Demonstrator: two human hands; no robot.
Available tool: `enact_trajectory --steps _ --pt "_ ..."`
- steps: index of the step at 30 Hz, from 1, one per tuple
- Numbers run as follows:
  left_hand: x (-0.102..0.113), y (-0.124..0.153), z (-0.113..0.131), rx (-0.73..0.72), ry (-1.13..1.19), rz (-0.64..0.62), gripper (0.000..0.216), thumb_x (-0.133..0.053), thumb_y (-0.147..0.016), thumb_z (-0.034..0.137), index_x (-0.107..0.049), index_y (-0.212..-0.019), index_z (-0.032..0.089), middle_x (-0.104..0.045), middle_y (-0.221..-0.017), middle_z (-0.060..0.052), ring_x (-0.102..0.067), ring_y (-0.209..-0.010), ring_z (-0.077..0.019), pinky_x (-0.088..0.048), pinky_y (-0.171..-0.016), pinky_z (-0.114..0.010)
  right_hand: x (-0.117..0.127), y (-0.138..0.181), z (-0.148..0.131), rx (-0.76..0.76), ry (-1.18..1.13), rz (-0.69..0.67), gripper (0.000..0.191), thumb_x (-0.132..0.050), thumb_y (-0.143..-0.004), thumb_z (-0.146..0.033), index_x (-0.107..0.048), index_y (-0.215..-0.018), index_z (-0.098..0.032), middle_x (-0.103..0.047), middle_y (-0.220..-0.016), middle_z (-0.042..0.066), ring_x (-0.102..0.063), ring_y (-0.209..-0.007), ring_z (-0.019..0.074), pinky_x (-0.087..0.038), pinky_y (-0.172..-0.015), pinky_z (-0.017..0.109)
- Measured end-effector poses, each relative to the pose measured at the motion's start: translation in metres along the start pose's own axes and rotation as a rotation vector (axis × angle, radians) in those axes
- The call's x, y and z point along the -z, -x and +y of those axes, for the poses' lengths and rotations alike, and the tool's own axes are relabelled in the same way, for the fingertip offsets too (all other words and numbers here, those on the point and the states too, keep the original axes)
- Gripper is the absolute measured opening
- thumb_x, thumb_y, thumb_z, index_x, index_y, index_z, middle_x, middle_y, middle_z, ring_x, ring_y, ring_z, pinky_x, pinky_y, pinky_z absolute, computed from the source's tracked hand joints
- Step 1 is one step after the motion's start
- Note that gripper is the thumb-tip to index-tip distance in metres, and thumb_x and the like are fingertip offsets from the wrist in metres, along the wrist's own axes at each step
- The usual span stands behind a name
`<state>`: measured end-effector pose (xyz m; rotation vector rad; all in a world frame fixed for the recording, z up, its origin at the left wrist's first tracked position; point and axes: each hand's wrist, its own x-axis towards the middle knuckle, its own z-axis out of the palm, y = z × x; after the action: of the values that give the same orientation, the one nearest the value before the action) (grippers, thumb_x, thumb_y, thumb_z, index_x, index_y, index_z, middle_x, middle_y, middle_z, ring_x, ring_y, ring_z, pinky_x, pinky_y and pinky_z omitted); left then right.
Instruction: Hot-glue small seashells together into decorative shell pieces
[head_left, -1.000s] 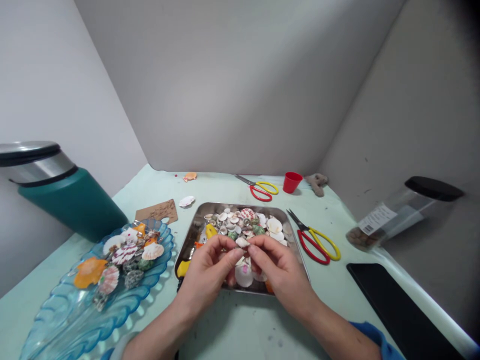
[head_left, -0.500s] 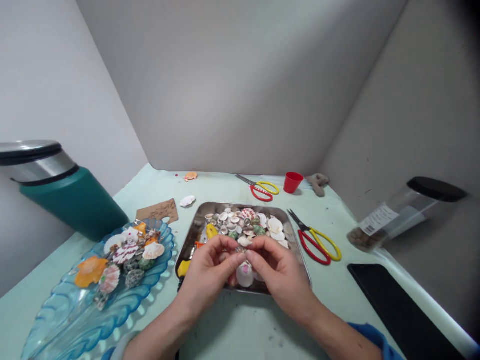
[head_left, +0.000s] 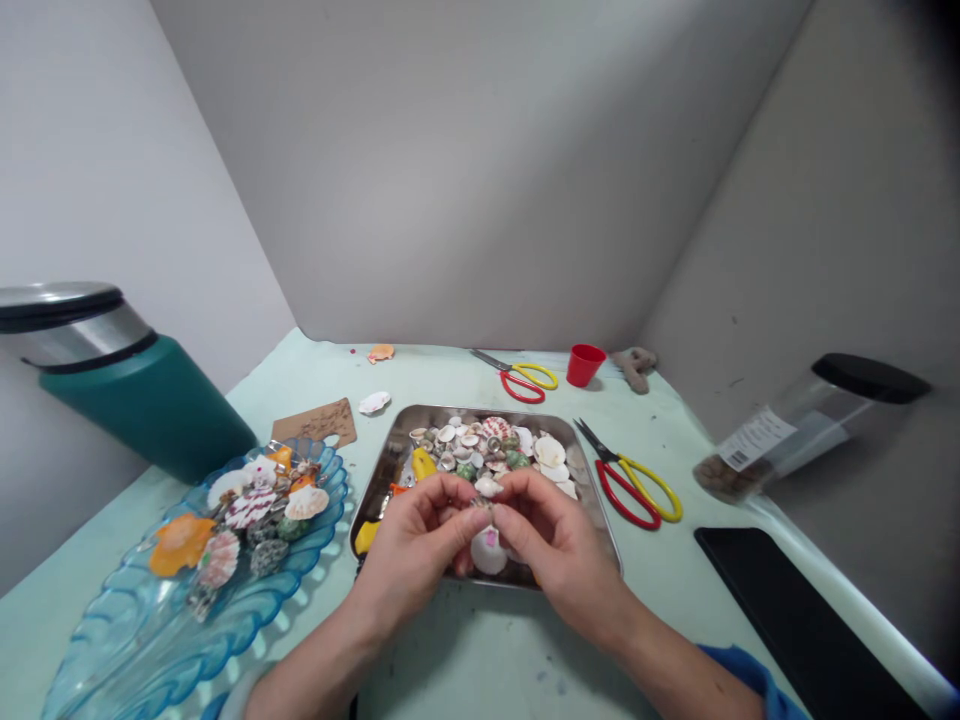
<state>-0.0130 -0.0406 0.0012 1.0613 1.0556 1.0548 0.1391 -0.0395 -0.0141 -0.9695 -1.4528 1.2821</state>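
Above the front part of a metal tray (head_left: 611,545), my left hand (head_left: 424,525) and my right hand (head_left: 551,535) meet with thumbs and fingertips pinched together. Between them is a small shell ornament, its middle mostly hidden by the fingers. A white scallop shell (head_left: 489,558) with a pink patch shows just below the thumbs, and a small pale shell (head_left: 489,486) shows just above the fingertips. Behind the hands, the tray holds many loose shells (head_left: 465,440), white, brown and greenish. Yellow-handled tools (head_left: 423,463) lie along its left side.
Left are a blue dish (head_left: 247,625) with shell ornaments, a green bottle (head_left: 142,400) and a brown card (head_left: 319,422). Scissors (head_left: 630,485) lie right of the tray; another pair (head_left: 521,378) and a red cup (head_left: 585,365) stand behind. A clear jar (head_left: 795,430) and black slab (head_left: 795,610) are right.
Very little differs. My fingertips have shifted slightly around the small ornament, and the white shell below them has moved a touch to the left.
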Motion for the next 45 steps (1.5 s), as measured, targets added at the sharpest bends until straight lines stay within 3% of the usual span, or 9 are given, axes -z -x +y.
enact_trajectory --steps 6,13,22,29,45 --pt "-0.0011 0.0004 0.0001 -0.017 -0.022 0.006 0.025 -0.071 -0.070 0.032 -0.053 -0.078 0.017 -0.051 -0.050 0.008 -0.045 -0.041 -0.0055 -0.035 -0.043 -0.017 0.0007 0.0007 -0.0023 -0.031 -0.079 -0.048 0.018 -0.053 -0.088 -0.026 -0.054 -0.105 -0.023 -0.059 -0.091 0.001 -0.055 -0.080 0.0145 -0.045 -0.068 0.024" --pt "-0.0017 -0.0001 0.0005 -0.019 -0.039 -0.013 0.023 -0.068 -0.072 0.032 -0.052 -0.079 0.016 -0.052 -0.050 0.007 -0.046 -0.040 -0.0058 -0.035 -0.043 -0.017 -0.0001 -0.0024 -0.0028 -0.027 -0.135 -0.059 0.009 -0.054 -0.087 -0.023 -0.058 -0.096 -0.022 -0.059 -0.087 -0.001 -0.054 -0.073 0.0111 -0.042 -0.063 0.021" --pt "-0.0014 0.0007 -0.0006 -0.050 -0.037 0.010 0.022 -0.067 -0.074 0.033 -0.052 -0.079 0.017 -0.050 -0.048 0.008 -0.043 -0.041 -0.0047 -0.034 -0.043 -0.016 0.0001 -0.0012 -0.0020 -0.022 -0.124 -0.076 0.010 -0.054 -0.088 -0.022 -0.057 -0.097 -0.023 -0.059 -0.088 -0.002 -0.053 -0.075 0.0106 -0.041 -0.063 0.020" --pt "0.0004 -0.0004 -0.0029 -0.042 -0.007 -0.029 0.028 -0.071 -0.070 0.032 -0.050 -0.082 0.017 -0.053 -0.049 0.009 -0.047 -0.041 -0.0056 -0.036 -0.043 -0.017 0.0013 -0.0031 -0.0055 -0.052 -0.156 -0.056 0.008 -0.056 -0.087 -0.027 -0.057 -0.093 -0.021 -0.056 -0.079 -0.004 -0.047 -0.062 0.0073 -0.041 -0.058 0.018" --pt "-0.0013 0.0013 -0.0005 -0.011 0.012 0.010 0.029 -0.073 -0.067 0.033 -0.051 -0.081 0.019 -0.056 -0.045 0.006 -0.050 -0.041 -0.0081 -0.039 -0.045 -0.019 -0.0008 -0.0047 -0.0043 -0.086 -0.153 -0.008 0.013 -0.059 -0.083 -0.029 -0.054 -0.080 -0.018 -0.050 -0.063 -0.006 -0.046 -0.054 0.0073 -0.038 -0.050 0.017"
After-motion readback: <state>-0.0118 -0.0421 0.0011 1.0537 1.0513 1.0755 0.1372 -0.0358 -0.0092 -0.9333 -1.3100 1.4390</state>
